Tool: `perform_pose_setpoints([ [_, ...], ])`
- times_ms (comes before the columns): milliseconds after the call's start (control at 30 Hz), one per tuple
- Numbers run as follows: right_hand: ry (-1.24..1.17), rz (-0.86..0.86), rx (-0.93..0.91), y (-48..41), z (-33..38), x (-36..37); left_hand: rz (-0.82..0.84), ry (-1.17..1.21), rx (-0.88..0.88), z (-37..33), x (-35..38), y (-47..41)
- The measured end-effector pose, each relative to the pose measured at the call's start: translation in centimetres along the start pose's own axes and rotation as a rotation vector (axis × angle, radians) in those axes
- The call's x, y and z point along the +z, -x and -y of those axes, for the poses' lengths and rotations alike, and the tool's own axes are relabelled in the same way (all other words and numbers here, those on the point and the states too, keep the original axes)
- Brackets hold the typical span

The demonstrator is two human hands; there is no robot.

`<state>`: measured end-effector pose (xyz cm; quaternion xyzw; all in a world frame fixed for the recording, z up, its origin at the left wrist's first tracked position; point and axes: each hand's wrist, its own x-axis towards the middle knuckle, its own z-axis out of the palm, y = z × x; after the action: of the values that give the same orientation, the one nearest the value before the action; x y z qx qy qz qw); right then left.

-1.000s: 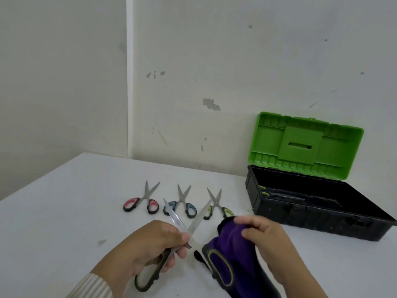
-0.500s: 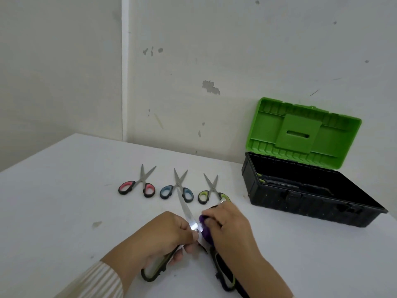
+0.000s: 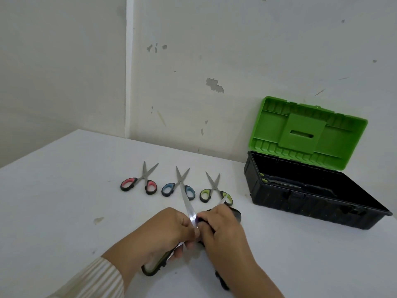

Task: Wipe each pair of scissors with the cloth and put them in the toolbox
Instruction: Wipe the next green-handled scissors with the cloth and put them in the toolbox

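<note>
Scissors in a row at rear left: red-handled pair [image 3: 138, 182], blue-handled pair [image 3: 178, 188], green-handled pair [image 3: 214, 190], flat on the table [image 3: 64, 201], next in line for wiping. Nearer, left hand [image 3: 163, 231] clamped round one handle of the large scissors [image 3: 188, 204], blades spread to bare the steel. Right hand [image 3: 223, 231] pinching the cloth [image 3: 235, 214], mostly hidden, against a blade near the pivot. At right, toolbox [image 3: 300, 203] open, lid [image 3: 307, 132] tipped back for loading, possibly one pair already inside.

2 off-white walls [image 3: 236, 39] meeting at corner, chipped paint spots [image 3: 214, 84], white table [image 3: 53, 201] w/ small scuff [image 3: 98, 220]
</note>
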<state>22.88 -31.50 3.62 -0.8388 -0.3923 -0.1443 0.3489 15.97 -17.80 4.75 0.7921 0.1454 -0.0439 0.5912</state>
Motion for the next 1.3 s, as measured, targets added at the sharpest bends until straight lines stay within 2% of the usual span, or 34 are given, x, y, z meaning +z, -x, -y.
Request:
perform_pose_setpoints([
  [100,0.007,0.002,0.054,-0.3,-0.7,-0.2,0.018,-0.024,0.007,-0.1,-0.1,0.1],
  [200,0.006,-0.145,0.240,-1.5,-2.6,-2.2,0.067,-0.013,-0.011,-0.1,0.0,0.0],
  [300,-0.139,-0.263,0.375,-1.2,-3.0,-4.1,0.060,-0.001,-0.021,-0.3,0.0,-0.1],
  [367,-0.186,-0.292,0.330,-0.7,-2.2,-4.4,0.030,0.017,-0.027,-0.3,-0.3,-0.1],
  [500,-0.027,0.018,0.073,0.1,-1.0,-1.2,0.004,0.010,-0.027,-0.1,-0.3,0.0],
  [533,-0.006,0.026,0.040,-0.1,-1.2,-0.7,-0.001,-0.008,-0.021,-0.1,-0.2,0.0],
  [633,-0.011,-0.075,0.106,-0.5,-1.6,-0.6,-0.004,-0.022,-0.009,-0.2,-0.2,0.0],
  [767,-0.019,0.058,0.015,0.2,-0.8,0.0,0.003,-0.021,-0.011,-0.4,-0.1,0.2],
  [800,-0.018,0.026,0.057,-0.2,-1.1,-0.3,0.015,-0.029,-0.010,-0.4,-0.2,0.3],
  [900,-0.054,-0.208,0.307,-1.6,-2.8,-2.6,0.055,-0.025,-0.010,-0.7,-0.3,0.5],
  [967,-0.163,-0.250,0.388,-1.4,-3.4,-3.9,0.043,0.017,-0.017,-1.1,-0.5,0.6],
  [1033,-0.227,-0.090,0.358,-0.9,-2.9,-4.4,0.003,0.081,-0.023,-1.1,-1.0,0.5],
  [1100,-0.218,0.179,0.293,-0.5,-1.7,-4.2,-0.019,0.148,-0.026,-0.9,-1.4,0.4],
  [1167,-0.211,0.378,0.239,-0.4,-0.9,-3.9,-0.013,0.199,-0.024,-0.7,-1.6,0.3],
  [1233,-0.196,0.445,0.216,-0.5,-1.0,-3.6,0.020,0.220,-0.044,-0.6,-1.8,0.3],
  [1300,-0.263,0.394,0.263,-0.4,-1.0,-3.7,0.065,0.300,-0.087,-0.6,-2.3,0.3],
])
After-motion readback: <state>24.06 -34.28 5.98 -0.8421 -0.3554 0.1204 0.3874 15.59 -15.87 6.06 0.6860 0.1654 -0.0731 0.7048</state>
